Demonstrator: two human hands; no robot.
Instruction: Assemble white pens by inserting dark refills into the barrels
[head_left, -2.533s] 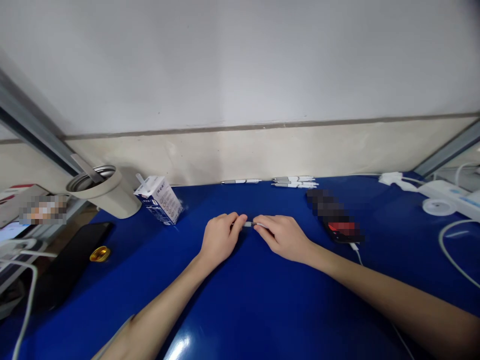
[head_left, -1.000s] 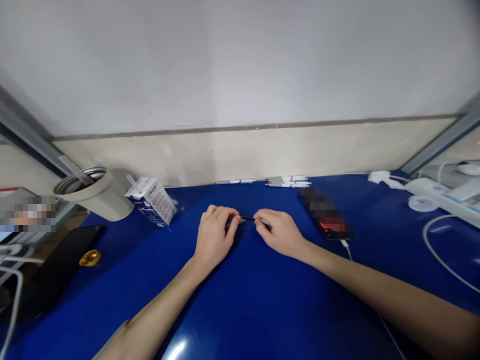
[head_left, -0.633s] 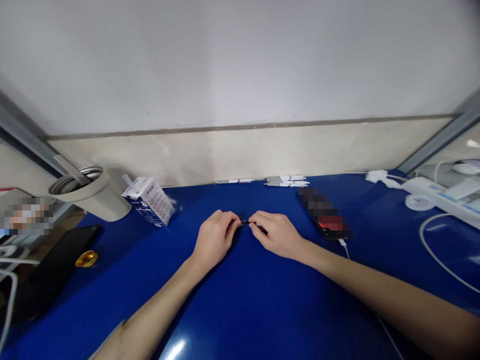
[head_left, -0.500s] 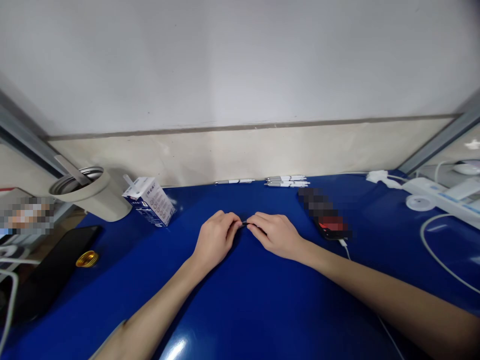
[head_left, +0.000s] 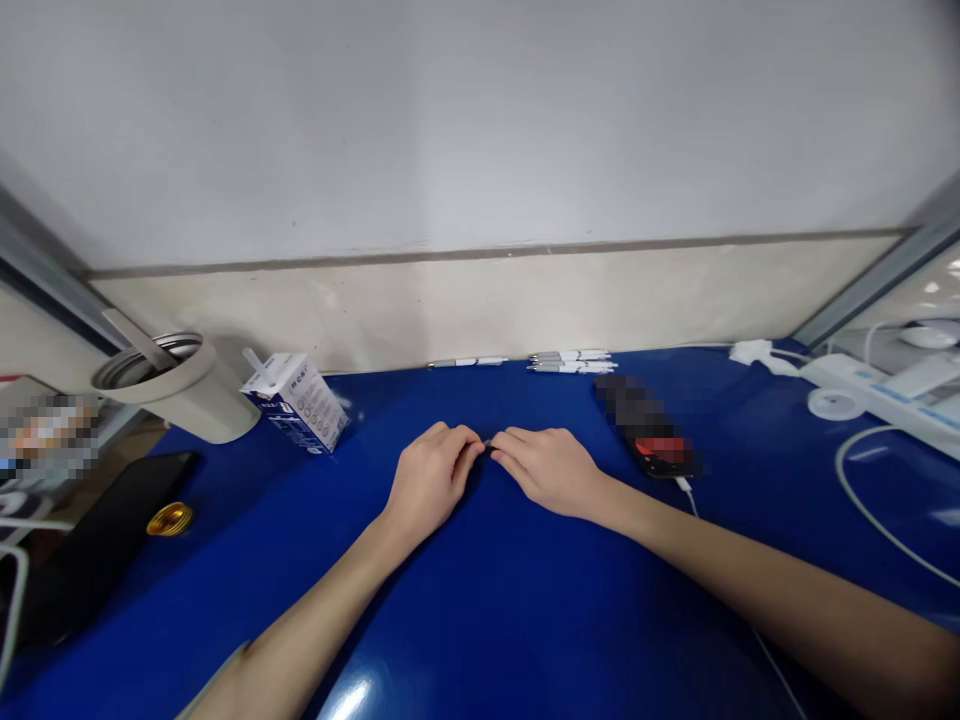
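Note:
My left hand and my right hand meet over the blue table, fingertips almost touching. Both are closed in a pinch on a slim dark piece, perhaps part of a pen. Only a short bit of it shows in the gap, and the fingers cover the rest. Beyond the hands, a single white pen lies along the wall. To its right is a small group of white pens side by side.
A drink carton with a straw and a beige tumbler stand at left, near a gold ring-shaped object and a black phone. At right lie a plugged-in phone, a white power strip and cables.
My fingertips have drawn slightly closer, and a little less of the dark piece shows between them. The camera view has shifted slightly; the other things stay put.

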